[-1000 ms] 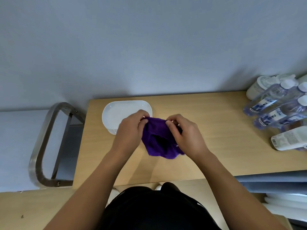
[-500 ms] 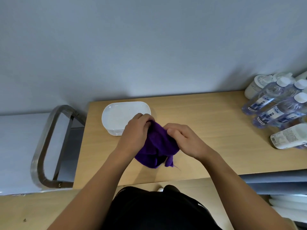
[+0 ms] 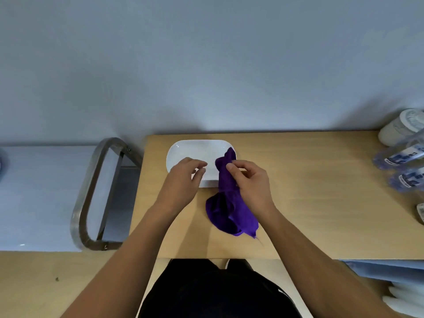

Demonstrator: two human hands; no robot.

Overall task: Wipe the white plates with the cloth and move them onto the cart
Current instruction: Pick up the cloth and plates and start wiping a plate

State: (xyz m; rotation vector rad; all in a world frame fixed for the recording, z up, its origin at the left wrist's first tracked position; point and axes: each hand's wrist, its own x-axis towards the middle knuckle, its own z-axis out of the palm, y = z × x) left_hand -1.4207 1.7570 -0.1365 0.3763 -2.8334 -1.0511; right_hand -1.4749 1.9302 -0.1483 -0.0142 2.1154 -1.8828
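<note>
At the nearest edge a dark garment [image 3: 218, 292] of the person is seen, and two bare forearms are stretched from it over the light wooden desk [image 3: 309, 203]. A purple cloth [image 3: 229, 212] is held by the right grip [image 3: 250, 182], a bare hand. The cloth is pinched between the thumb and the curled fingers near its upper end. The lower part of the cloth lies bunched on the desk, and the upper end is raised over the right side of the white plates [image 3: 195, 152]. The left grip [image 3: 183, 182] is placed just beside the cloth, apart from it, above the near left part of the plates. Its fingers are loosely curled and nothing is held in it; whether the plate is touched cannot be told. The plates are rectangular with rounded corners and are set at the far left corner of the desk, close to the wall. The near edge looks thick, like a stack, but the number cannot be counted. To the left of the desk the cart [image 3: 34, 191] is found, with a curved metal handle [image 3: 91, 191] next to the desk edge. At the far right of the desk clear bottles [image 3: 399, 157] with blue labels are lying, and behind them a white container [image 3: 401, 127] is seen. Behind everything a plain grey wall [image 3: 206, 65] is seen.
</note>
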